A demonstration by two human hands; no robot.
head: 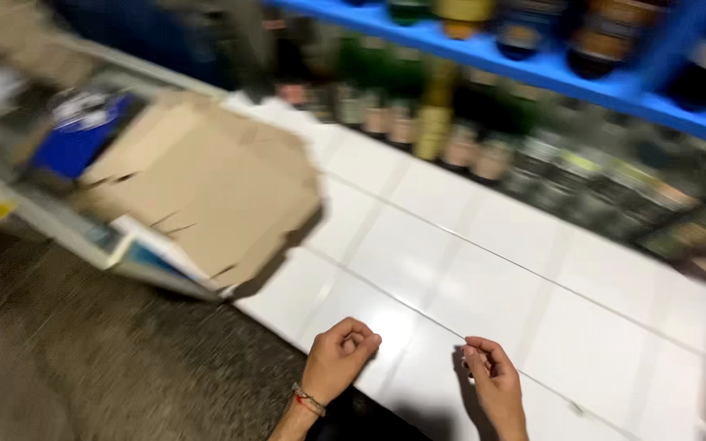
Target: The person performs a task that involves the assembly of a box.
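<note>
Hovering, seemingly empty: left hand (338,358), right hand (493,377), over white tiles (467,261).

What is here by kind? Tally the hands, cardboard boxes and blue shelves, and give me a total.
Hands: 2, left hand and right hand
Cardboard box: 1
Blue shelf: 1
Bottles: too blurred to count, left out
Total: 4

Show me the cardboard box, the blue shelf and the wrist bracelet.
cardboard box (214,184), head view, on its flattened top flap.
blue shelf (484,53), head view, on its front edge.
bracelet (310,399), head view, on the band at the left wrist.
</note>
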